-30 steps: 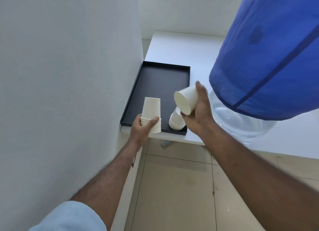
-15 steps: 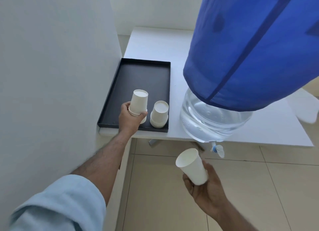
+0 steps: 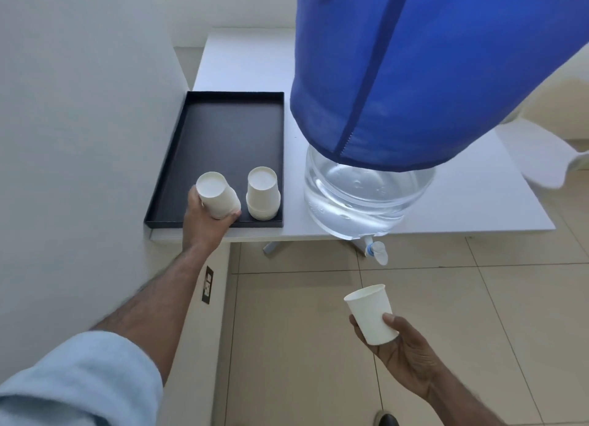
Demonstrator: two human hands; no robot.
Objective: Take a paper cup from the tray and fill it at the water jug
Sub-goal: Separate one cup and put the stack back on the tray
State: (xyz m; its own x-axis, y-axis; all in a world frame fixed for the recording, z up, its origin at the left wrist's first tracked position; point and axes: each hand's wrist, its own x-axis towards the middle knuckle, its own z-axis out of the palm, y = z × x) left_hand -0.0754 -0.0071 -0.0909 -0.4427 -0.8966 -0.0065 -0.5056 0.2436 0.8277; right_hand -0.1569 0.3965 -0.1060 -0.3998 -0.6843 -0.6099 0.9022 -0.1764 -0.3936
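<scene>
A black tray [image 3: 223, 132] lies on the white table [image 3: 248, 59] against the wall. At its near end my left hand [image 3: 204, 223] grips an upside-down stack of paper cups [image 3: 218, 197], tilted toward me. A second upside-down stack [image 3: 263, 193] stands beside it on the tray. My right hand [image 3: 404, 358] holds one white paper cup [image 3: 371, 317] upright, mouth up, over the floor, below and left of the jug's tap [image 3: 377, 253]. The clear water jug [image 3: 363, 199] sits at the table's front edge, its upper part hidden under a blue cloth cover [image 3: 414, 68].
A white wall [image 3: 79, 138] runs close along the left, with a dark wall socket [image 3: 207, 285] low down. Beige floor tiles [image 3: 287, 346] lie below. A table leg [image 3: 271, 247] shows under the front edge. A dark shoe tip [image 3: 387, 421] is at the bottom.
My right hand carried the single cup from above the tray down to below the tap and turned it mouth up. My left hand stayed on the stack, now tilted.
</scene>
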